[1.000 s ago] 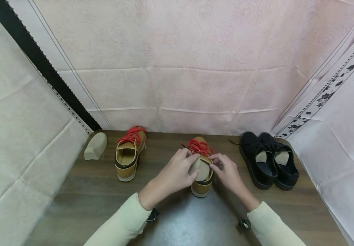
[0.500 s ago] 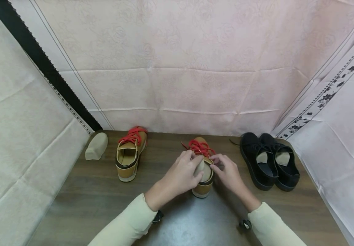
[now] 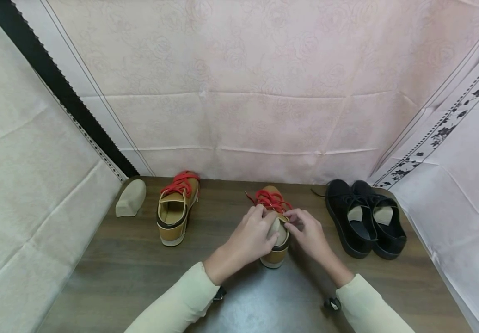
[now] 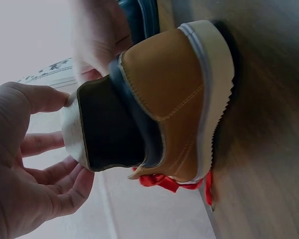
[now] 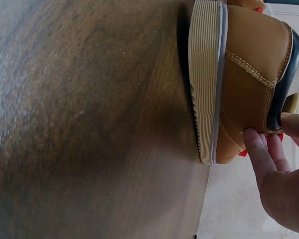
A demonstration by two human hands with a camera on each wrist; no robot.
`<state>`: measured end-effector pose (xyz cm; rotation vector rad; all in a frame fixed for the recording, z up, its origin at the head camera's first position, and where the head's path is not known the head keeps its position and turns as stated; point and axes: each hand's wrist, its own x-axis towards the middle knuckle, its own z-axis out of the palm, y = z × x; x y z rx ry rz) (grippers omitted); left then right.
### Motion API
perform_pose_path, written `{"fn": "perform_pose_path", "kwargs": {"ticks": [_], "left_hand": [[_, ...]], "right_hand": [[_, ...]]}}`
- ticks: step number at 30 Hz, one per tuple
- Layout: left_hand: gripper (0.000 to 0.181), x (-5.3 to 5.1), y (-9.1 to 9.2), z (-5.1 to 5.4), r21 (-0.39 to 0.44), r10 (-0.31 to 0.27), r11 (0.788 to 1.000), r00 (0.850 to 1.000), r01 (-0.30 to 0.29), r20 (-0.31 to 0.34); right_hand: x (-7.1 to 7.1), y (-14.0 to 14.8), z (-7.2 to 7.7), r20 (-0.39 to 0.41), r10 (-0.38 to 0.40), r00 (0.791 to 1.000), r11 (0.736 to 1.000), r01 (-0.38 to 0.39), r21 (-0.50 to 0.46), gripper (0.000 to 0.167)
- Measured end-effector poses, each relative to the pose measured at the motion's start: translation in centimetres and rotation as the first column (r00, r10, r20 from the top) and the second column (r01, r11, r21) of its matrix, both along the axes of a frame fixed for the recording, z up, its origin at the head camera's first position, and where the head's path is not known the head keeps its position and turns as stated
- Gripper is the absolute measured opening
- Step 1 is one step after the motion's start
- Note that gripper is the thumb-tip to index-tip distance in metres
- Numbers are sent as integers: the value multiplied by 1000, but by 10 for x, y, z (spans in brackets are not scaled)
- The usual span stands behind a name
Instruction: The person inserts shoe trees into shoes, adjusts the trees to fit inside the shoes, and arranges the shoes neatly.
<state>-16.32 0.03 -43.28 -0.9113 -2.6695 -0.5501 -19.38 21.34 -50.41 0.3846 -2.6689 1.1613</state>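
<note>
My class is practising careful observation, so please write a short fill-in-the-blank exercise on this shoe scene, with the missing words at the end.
1. The laces on the handled tan shoe are ____ in colour.
2. The ____ grip pinches a pale insert at that shoe's opening.
3. In the head view, the black shoes stand to the ____ of the tan ones.
4. Altogether, ____ shoes stand on the wooden surface.

Missing words: red; left; right; four.

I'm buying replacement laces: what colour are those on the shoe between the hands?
Red laces, showing best in the head view.
</note>
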Motion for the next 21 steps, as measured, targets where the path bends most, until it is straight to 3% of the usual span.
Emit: {"fn": "perform_pose_path", "kwargs": {"ticks": [4, 7, 11, 16, 21], "left_hand": [[43, -1, 3, -3, -35, -3, 999, 1000, 2, -20], [44, -3, 3, -4, -17, -11, 1000, 1000, 11, -5], [48, -6, 0, -3, 37, -44, 998, 996, 41, 76], [46, -13, -5, -2, 81, -77, 995, 980, 62, 186], [42, -22, -7, -3, 109, -98, 991, 965, 73, 245]], "right_hand": [[0, 0, 0, 1, 1, 1000, 1000, -1, 0, 25], [0, 0, 1, -2, 0, 1000, 1000, 0, 4, 25], [0, 0, 1, -2, 0, 1000, 1000, 0, 5, 25], [0, 0, 0, 0, 1, 1000, 1000, -1, 1, 25], [-1, 0, -1, -7, 7, 1000, 1000, -7, 0, 25]]}}
